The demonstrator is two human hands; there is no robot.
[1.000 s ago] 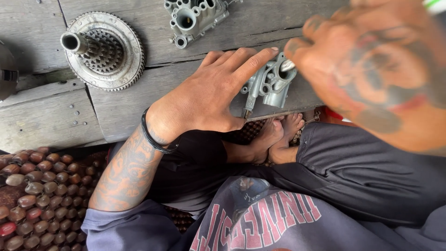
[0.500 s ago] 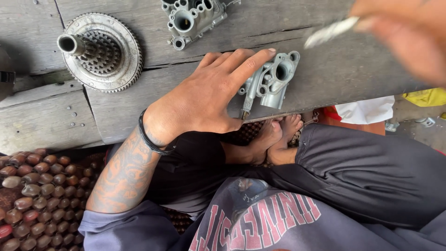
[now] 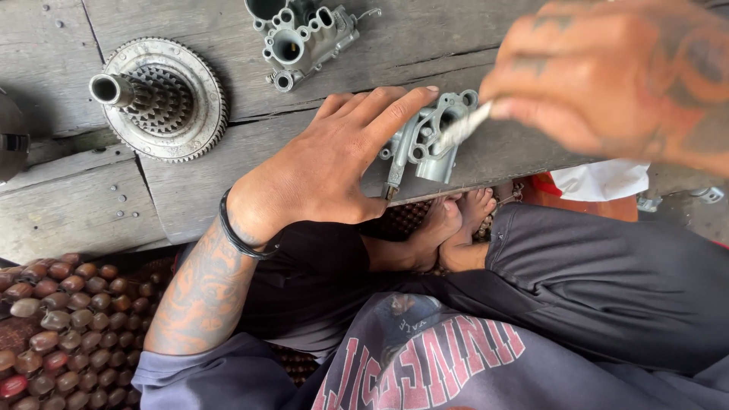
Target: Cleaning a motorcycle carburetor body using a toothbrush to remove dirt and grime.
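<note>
Small cast-metal housing (image 3: 427, 144) sits at the wooden bench (image 3: 190, 193) edge, right of the toothed gear hub (image 3: 159, 99). Left hand (image 3: 334, 163) lies flat, fingers spread, pinning it. Right hand (image 3: 623, 76) pinches a thin pale tool (image 3: 463, 127). Housing looks rigid, light, knobbly; best held by the body.

No packages, labels, signs or screens show here; only pink block lettering (image 3: 425, 357) across the person's grey shirt.

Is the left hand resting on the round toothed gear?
No, the left hand presses the small grey metal casting at the bench edge; the toothed gear lies apart, untouched.
</note>
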